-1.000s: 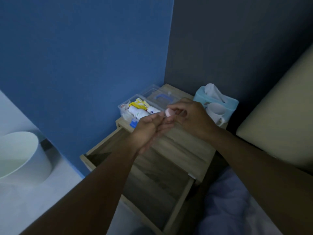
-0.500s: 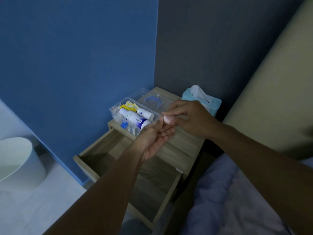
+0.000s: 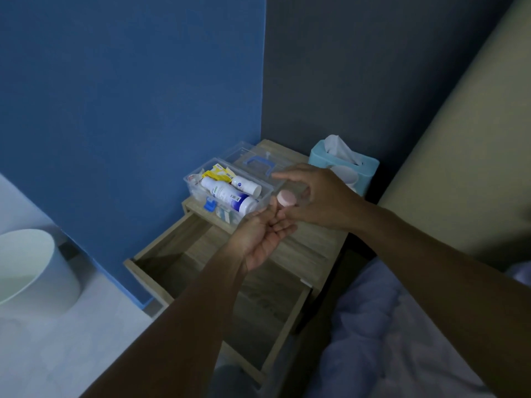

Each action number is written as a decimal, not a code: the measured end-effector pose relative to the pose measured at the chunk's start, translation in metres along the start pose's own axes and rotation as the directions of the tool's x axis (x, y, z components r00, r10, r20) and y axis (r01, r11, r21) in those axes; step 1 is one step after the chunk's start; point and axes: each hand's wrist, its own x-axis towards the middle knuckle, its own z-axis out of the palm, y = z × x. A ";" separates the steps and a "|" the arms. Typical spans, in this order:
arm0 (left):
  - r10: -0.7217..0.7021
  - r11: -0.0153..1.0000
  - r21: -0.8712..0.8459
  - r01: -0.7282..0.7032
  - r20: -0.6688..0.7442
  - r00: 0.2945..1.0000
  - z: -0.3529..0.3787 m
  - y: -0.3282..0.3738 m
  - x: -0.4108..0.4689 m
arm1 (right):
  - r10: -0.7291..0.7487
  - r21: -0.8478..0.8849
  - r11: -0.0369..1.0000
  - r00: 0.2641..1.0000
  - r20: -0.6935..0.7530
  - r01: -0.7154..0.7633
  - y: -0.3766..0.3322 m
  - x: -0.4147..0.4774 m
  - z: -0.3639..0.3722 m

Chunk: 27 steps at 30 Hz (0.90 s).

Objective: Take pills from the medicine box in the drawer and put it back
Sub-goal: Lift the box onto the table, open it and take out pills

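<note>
Since a second ago my right hand (image 3: 313, 196) tipped the light, slippery bottle (image 3: 287, 199), gripped round its body, over my open left hand (image 3: 261, 237).

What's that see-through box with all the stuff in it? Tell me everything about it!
The medicine box is clear plastic and sits on the wooden nightstand, by the blue wall, above the open drawer. Its lid, also clear with a blue handle, is flipped open behind it. A blue latch hangs on the front. Inside lie white bottles, on their sides, and a yellow packet. Neither hand seems to touch it.
</note>
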 end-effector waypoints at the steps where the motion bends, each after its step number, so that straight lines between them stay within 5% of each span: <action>1: -0.005 1.000 0.006 0.005 0.013 1.000 -0.001 -0.002 0.000 | 0.028 -0.059 0.998 0.999 -0.018 -0.029 -0.001 0.001 0.002; 5: -0.031 0.999 0.007 0.031 0.029 0.999 -0.002 -0.006 0.004 | 0.071 -0.131 0.989 0.997 -0.009 -0.072 -0.001 0.003 0.001; 10: -0.042 0.998 -0.038 0.042 0.017 0.999 -0.011 -0.011 0.009 | -0.059 -0.107 0.992 0.994 0.087 0.068 0.002 0.001 -0.001; 13: -0.045 0.997 -0.064 0.046 0.011 0.999 -0.016 -0.015 0.009 | -0.090 -0.011 0.996 0.996 -0.011 0.090 0.009 0.001 -0.001; 22: -0.066 0.992 -0.100 0.076 0.098 0.993 -0.031 -0.026 0.023 | 0.225 0.176 0.968 0.925 -0.307 -0.177 0.072 -0.026 0.033; 27: -0.024 0.989 0.147 0.011 0.087 0.996 -0.041 -0.035 0.048 | 0.434 0.323 0.889 0.824 -0.363 -0.325 0.106 -0.043 0.073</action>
